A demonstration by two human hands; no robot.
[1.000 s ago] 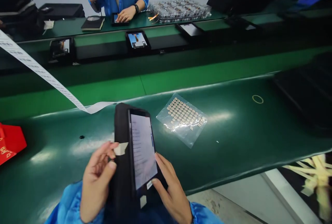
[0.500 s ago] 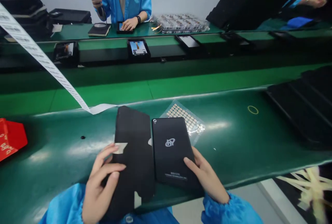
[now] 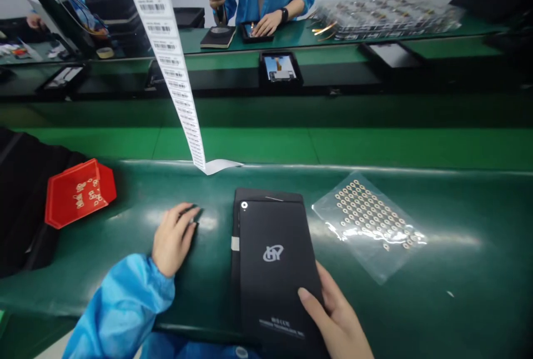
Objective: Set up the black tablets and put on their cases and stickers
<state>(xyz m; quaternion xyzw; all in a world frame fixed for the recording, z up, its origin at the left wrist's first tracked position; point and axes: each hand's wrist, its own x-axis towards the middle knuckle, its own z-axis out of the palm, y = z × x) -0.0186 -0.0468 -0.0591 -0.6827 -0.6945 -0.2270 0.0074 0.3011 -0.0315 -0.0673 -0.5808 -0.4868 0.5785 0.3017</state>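
Tablet (image 3: 275, 284) back-up in my right hand (image 3: 337, 314), over black holder (image 3: 235, 270); left hand (image 3: 171, 239) half-curled, contents unclear. Seems positioning step; next move needs steady grip.

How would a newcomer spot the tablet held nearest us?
At the near green table, find the wearer's right hand. It holds the black tablet over a black holder; unlike the holder's visible edge, the tablet shows a pale HY logo and a corner camera.

The left grip (image 3: 172, 239) curls loosely while the right grip (image 3: 338, 314) clamps, thumb (image 3: 311, 303) uppermost.
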